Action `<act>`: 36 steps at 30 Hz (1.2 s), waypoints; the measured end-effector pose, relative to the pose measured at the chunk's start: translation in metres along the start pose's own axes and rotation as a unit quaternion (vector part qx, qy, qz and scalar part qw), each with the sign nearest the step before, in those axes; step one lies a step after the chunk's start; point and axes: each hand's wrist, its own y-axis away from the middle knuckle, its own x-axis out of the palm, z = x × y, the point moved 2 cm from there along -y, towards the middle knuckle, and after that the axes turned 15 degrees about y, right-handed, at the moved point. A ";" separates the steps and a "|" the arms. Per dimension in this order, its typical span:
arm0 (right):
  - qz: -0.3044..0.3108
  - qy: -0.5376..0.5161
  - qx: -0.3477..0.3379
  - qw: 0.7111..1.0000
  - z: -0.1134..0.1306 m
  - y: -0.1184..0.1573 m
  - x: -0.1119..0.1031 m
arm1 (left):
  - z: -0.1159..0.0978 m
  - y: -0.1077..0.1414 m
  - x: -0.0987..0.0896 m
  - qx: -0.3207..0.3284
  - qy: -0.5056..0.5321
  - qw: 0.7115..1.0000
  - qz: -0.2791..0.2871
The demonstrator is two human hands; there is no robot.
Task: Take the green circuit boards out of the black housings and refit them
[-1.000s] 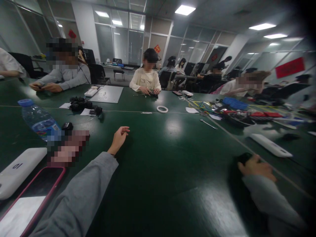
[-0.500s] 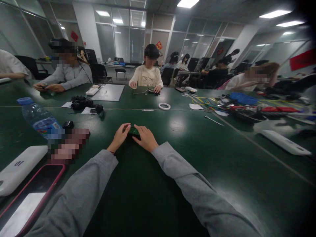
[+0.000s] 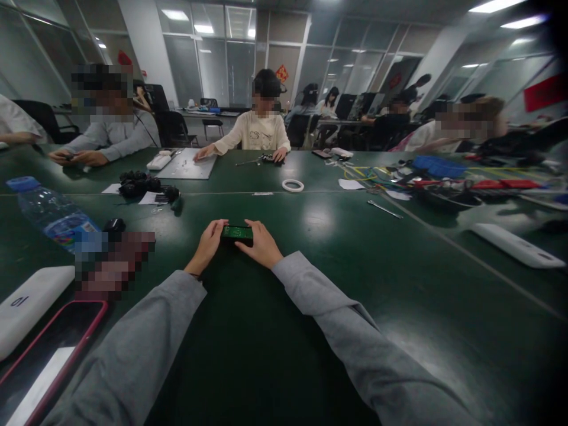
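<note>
A small dark rectangular device with a green, speckled face [image 3: 238, 233] is held level between my two hands, at the middle of the view. My left hand [image 3: 208, 245] grips its left end, fingers along the far edge. At the opposite end, my right hand [image 3: 261, 242] has its thumb along the near edge and its fingers at the far corner. Whether the green face is a display or a circuit board, I cannot tell. It is just over the green table [image 3: 248, 331] or resting on it.
On my left are a water bottle [image 3: 55, 210], a white power-bank-like case [image 3: 33, 302] and a red-framed phone [image 3: 57, 355]. Ahead lies a white tape roll [image 3: 293, 186]; to the right, a wrench [image 3: 384, 209] and tangled cables [image 3: 377, 177]. Co-workers sit across the table.
My hands have drawn apart toward the device's ends, so more of its green face shows. Across the table, a co-worker's hand has reached over to the white board.
</note>
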 end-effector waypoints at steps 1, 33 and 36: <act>-0.001 0.000 -0.001 1.000 0.001 0.000 0.000 | -0.001 0.000 0.000 0.001 -0.001 1.000 0.001; -0.015 -0.133 0.116 0.984 -0.020 -0.003 0.008 | -0.017 0.008 0.008 0.028 -0.075 0.993 0.083; 0.017 -0.217 0.066 0.974 -0.018 -0.005 0.003 | -0.011 0.004 0.002 0.057 -0.039 0.998 -0.008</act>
